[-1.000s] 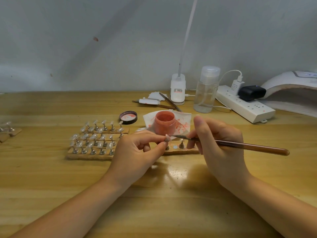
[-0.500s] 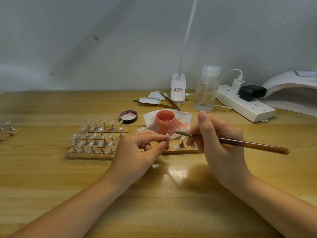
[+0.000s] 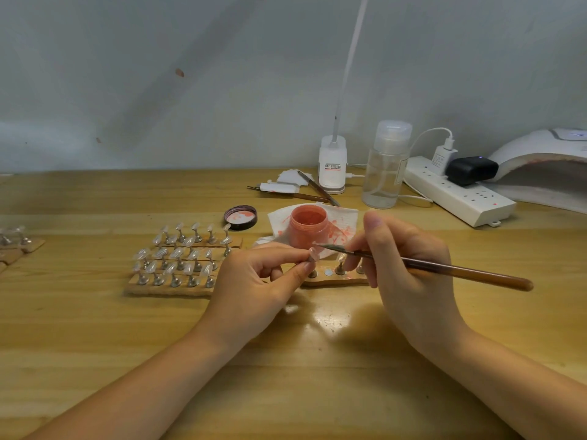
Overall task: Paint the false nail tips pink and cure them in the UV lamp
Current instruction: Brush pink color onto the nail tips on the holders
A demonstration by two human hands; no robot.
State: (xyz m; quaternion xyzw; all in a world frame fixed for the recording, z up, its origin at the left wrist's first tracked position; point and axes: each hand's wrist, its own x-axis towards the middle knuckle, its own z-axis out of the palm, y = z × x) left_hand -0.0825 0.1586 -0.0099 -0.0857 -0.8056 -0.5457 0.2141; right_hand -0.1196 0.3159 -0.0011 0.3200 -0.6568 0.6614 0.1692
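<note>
Two hands meet at the frame's centre: the left hand [image 3: 254, 281] pinches a nail tip [image 3: 314, 253] between thumb and forefinger, while the right hand [image 3: 409, 268] grips a brush [image 3: 444, 268], its bristles touching the tip. Just behind stands the open pink jar [image 3: 308, 228]; the UV lamp [image 3: 546, 163] sits at the right edge.

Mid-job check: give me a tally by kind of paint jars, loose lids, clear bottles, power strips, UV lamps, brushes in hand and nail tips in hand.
Paint jar: 1
Loose lid: 1
Clear bottle: 1
Power strip: 1
UV lamp: 1
Brush in right hand: 1
Nail tip in left hand: 1
Total: 7
</note>
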